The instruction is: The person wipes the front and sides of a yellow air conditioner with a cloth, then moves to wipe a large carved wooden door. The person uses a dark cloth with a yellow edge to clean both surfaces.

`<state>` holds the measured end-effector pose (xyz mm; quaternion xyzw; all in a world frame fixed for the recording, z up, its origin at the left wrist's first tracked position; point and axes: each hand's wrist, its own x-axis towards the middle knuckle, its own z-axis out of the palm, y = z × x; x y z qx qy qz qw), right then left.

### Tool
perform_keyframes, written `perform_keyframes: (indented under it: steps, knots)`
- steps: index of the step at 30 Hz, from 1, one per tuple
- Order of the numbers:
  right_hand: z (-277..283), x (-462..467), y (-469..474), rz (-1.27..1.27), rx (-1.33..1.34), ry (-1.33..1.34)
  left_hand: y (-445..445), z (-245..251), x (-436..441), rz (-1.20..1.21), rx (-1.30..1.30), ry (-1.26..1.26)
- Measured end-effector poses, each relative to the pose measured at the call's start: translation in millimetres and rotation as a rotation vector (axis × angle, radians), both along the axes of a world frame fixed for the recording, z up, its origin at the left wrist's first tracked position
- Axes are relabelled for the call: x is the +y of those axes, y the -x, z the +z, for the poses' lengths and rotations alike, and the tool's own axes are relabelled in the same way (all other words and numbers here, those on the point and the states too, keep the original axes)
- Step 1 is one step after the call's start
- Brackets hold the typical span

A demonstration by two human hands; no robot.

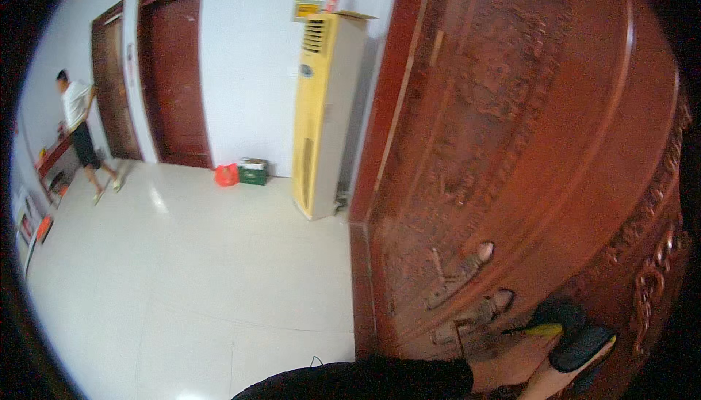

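A black sleeve (pixel 361 381) enters at the lower edge, and a bare forearm (pixel 501 359) reaches out of it to the right. Black coverings with yellow edges hide most of my left hand (pixel 556 318) and my right hand (pixel 583 349). Both are close together in front of a reddish-brown carved door (pixel 569 181). Blur and shadow hide the fingers, so I cannot tell whether they hold or touch anything. Left of them on the door are a lever handle with a long plate (pixel 460 279) and a second handle (pixel 482 315).
A tall yellowish cabinet air conditioner (pixel 315 115) stands against the white wall beside the door frame (pixel 391 98). A red plastic bag (pixel 226 175) and a green box (pixel 253 172) sit on the pale tiled floor (pixel 235 257). Far left, a person (pixel 79 120) walks near a closed door (pixel 116 82).
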<state>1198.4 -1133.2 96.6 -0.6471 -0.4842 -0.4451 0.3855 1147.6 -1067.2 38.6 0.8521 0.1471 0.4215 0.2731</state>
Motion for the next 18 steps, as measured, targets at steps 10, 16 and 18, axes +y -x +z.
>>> perform_keyframes:
  steps: [10, 16, 18]
  knots:
    - [-51, -16, 18, 0.621, 0.679, 0.192, 32, -71, -7, 0.173, 0.161, 0.269]
    - [-37, -86, -45, -0.250, 0.099, 0.121, -12, -19, -38, 0.264, -0.028, -0.132]
    - [-34, -129, -61, -0.302, 0.173, -0.060, -34, 0, -68, 0.206, -0.204, -0.221]
